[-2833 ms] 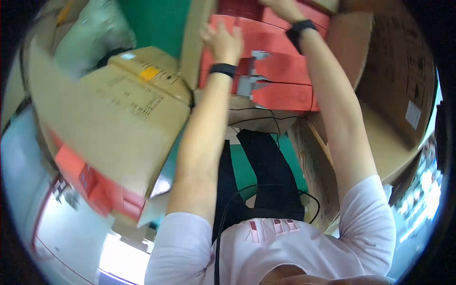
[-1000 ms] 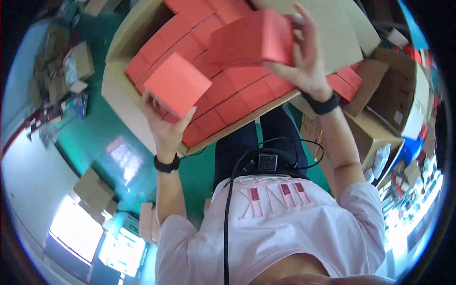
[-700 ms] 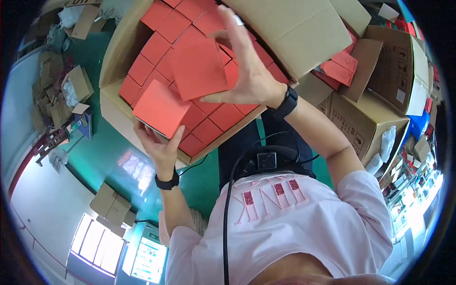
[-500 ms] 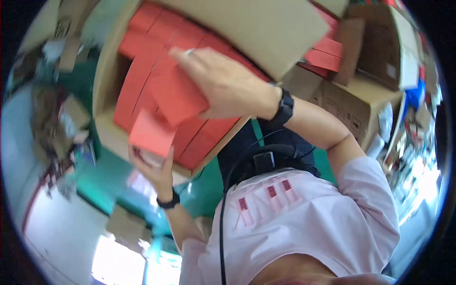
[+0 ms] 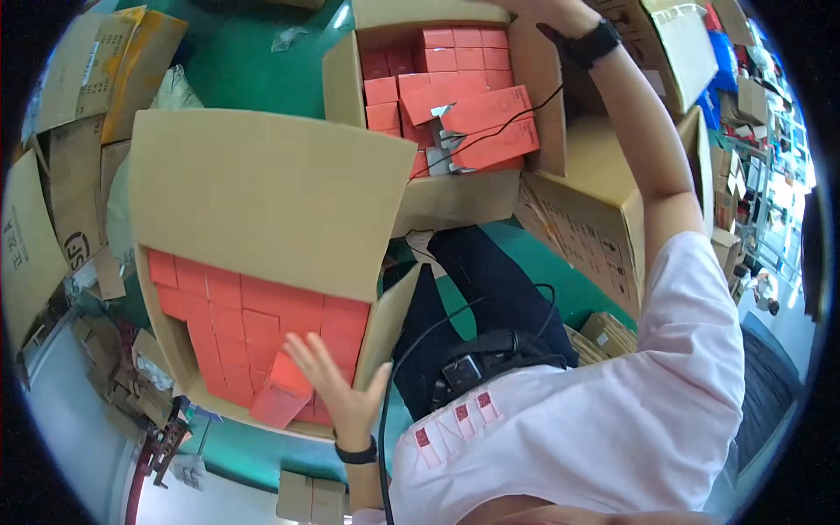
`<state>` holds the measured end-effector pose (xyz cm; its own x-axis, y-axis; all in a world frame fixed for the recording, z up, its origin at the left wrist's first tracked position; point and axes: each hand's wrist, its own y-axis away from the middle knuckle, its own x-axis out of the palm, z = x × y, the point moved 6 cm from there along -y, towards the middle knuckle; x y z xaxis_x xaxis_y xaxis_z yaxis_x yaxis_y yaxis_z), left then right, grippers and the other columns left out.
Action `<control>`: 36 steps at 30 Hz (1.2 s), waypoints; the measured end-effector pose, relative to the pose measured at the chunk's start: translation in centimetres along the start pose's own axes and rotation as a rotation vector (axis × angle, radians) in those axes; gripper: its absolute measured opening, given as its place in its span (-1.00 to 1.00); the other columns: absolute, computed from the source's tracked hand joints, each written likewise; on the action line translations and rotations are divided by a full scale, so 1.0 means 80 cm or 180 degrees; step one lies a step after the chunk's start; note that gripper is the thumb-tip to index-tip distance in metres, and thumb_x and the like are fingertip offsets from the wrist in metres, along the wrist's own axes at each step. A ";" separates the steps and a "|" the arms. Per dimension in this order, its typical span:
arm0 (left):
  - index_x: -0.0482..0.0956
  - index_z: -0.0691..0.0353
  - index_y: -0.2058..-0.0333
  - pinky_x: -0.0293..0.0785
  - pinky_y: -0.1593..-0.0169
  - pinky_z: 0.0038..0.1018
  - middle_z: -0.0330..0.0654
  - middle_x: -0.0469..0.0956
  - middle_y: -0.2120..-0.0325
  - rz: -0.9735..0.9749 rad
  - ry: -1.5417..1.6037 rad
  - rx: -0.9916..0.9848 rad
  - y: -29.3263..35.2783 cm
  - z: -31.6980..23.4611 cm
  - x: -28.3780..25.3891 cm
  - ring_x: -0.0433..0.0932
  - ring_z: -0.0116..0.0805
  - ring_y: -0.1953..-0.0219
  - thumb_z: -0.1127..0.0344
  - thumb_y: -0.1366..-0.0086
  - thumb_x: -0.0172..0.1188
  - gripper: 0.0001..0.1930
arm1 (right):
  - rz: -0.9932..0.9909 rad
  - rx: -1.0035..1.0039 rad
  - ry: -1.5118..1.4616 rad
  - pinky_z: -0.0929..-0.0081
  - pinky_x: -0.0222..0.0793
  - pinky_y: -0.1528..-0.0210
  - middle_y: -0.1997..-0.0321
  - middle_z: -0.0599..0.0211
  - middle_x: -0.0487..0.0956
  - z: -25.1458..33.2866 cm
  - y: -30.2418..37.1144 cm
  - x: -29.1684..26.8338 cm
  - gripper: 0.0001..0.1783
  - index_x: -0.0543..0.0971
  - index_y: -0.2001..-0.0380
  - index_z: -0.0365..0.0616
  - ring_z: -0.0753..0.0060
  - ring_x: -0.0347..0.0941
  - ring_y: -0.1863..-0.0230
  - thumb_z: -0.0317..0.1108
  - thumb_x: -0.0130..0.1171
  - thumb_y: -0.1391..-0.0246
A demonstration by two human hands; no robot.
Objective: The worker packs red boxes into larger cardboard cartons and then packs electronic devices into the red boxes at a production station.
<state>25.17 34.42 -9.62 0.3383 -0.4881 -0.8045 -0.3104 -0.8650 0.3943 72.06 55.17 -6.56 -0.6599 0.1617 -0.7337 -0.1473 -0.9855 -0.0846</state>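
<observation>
My left hand has its fingers spread above the near right part of a cardboard carton packed with red boxes. Nearest to it, one red box sits tilted on top of the others, by the carton's near edge. Its fingertips overlap that box in view; nothing is gripped. At the top edge my right hand reaches over the far end of a second carton; the frame cuts off most of its fingers. Inside this carton are several red boxes, two with silver-grey end flaps standing open.
The left carton's large flap stands between the two cartons. A closed carton is at the right, with another carton behind it. Flattened cardboard leans at the far left. A black cable runs beside my left arm.
My right hand has left the red boxes in the left carton and moved far right, over the second carton. My left hand has opened off the tilted red box. The view has shifted.
</observation>
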 end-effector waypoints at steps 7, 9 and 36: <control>-0.19 0.23 -0.45 -0.23 -0.43 0.11 0.21 -0.28 -0.45 0.0360 -0.0128 -0.0250 -0.033 -0.035 0.099 -0.28 0.26 -0.47 0.02 0.08 0.56 0.29 | 0.1385 -0.1249 0.0726 0.10 0.46 -0.02 -0.09 -0.15 0.49 -0.197 -0.031 0.196 -0.07 0.12 -0.27 -0.18 -0.20 0.47 -0.07 -0.41 0.41 0.13; -0.23 0.29 -0.44 -0.23 -0.44 0.06 0.23 -0.24 -0.44 0.0428 -0.0120 -0.0506 -0.024 -0.016 0.115 -0.28 0.27 -0.47 0.02 0.09 0.57 0.32 | 0.1607 -0.1598 0.0863 0.12 0.47 -0.01 -0.10 -0.11 0.49 -0.251 -0.053 0.257 -0.20 0.14 -0.28 -0.15 -0.17 0.50 -0.03 -0.40 0.28 0.01; -0.03 0.32 -0.40 -0.08 -0.43 0.00 0.20 0.01 -0.39 -0.0893 0.0666 0.0756 -0.044 -0.137 0.073 -0.02 0.20 -0.43 0.17 -0.09 0.44 0.04 | 0.0105 0.1708 -0.0009 0.22 0.49 -0.02 0.06 -0.13 0.61 -0.150 0.291 0.128 -0.45 0.55 -0.01 -0.28 -0.11 0.55 0.02 -0.15 0.27 0.00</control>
<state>37.97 33.34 -10.80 0.6045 -0.2717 -0.7488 -0.3684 -0.9288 0.0397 70.68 33.25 -24.11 -0.6725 0.1318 -0.7282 -0.4817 -0.8250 0.2955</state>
